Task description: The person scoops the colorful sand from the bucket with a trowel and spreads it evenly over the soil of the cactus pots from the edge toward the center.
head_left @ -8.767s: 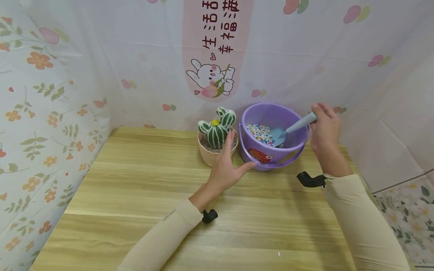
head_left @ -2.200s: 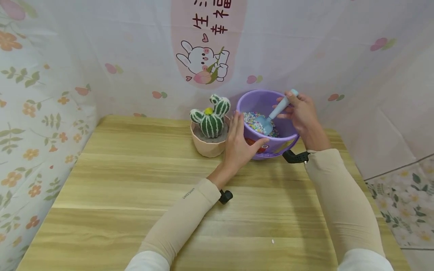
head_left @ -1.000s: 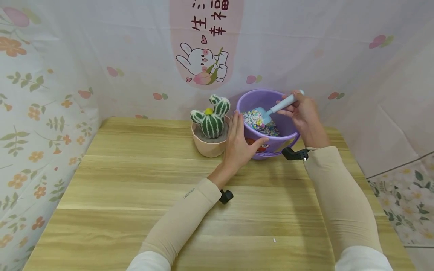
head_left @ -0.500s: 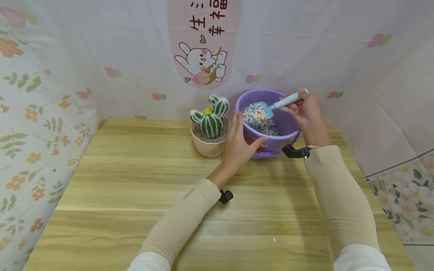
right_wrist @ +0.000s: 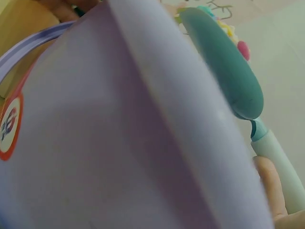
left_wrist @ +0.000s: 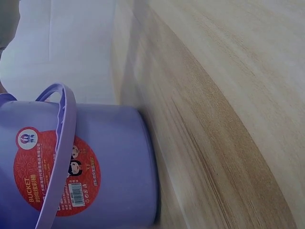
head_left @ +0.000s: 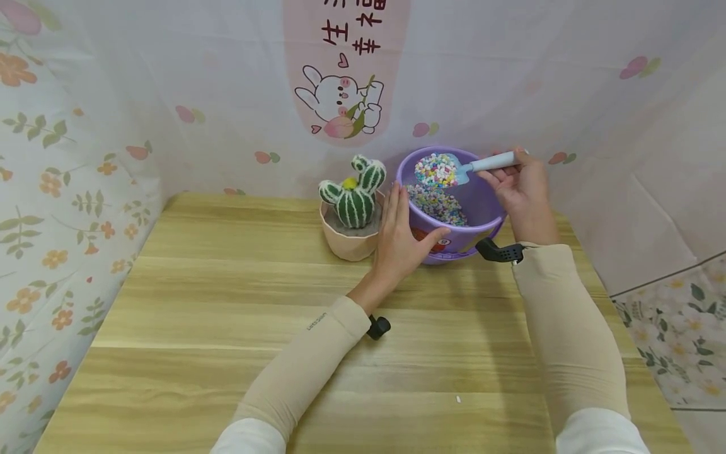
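Note:
My right hand (head_left: 529, 192) grips the pale blue handle of a small shovel (head_left: 492, 162). Its blade, heaped with small colourful beads (head_left: 435, 170), is held level over the purple bucket (head_left: 466, 241). More beads (head_left: 437, 207) lie loose inside the bucket. From the right wrist view, the underside of the shovel (right_wrist: 226, 67) shows beyond the bucket's rim, with a few beads along its edge. My left hand (head_left: 399, 243) rests with straight fingers and spread thumb against the bucket's left side. The left wrist view holds the bucket's wall (left_wrist: 121, 162) and red label.
A knitted green cactus (head_left: 354, 209) in a peach pot (head_left: 347, 244) stands just left of the bucket, beside my left fingers. The bucket's handle (left_wrist: 66, 138) hangs down in front. A small white bit (head_left: 458, 399) lies on the wooden table (head_left: 227, 315). Printed cloth (head_left: 238, 75) hangs behind.
The shovel has come up out of the beads and tipped level, lifting a heap. My right hand has shifted slightly right. My left hand, earlier in front of the cactus pot, now stays against the bucket.

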### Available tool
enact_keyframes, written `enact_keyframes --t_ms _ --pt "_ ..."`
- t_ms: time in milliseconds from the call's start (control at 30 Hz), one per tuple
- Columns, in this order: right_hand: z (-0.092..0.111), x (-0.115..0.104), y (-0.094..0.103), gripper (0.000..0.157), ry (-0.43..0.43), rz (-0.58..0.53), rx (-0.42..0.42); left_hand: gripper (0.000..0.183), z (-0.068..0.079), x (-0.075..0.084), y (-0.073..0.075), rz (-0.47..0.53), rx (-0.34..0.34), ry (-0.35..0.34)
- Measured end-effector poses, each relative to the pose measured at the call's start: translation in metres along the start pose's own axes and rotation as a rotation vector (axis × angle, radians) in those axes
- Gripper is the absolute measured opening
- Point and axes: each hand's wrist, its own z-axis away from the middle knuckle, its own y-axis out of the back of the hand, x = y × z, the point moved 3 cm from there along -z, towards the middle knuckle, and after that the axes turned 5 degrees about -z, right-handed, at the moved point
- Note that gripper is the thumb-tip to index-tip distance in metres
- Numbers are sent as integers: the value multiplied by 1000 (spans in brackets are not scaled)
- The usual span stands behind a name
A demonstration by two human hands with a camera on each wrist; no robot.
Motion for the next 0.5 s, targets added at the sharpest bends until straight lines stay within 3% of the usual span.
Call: enact_keyframes --t_ms 500 --pt "-3 -6 1 27 -25 -154 38 107 -1 0 -4 -21 31 -28"
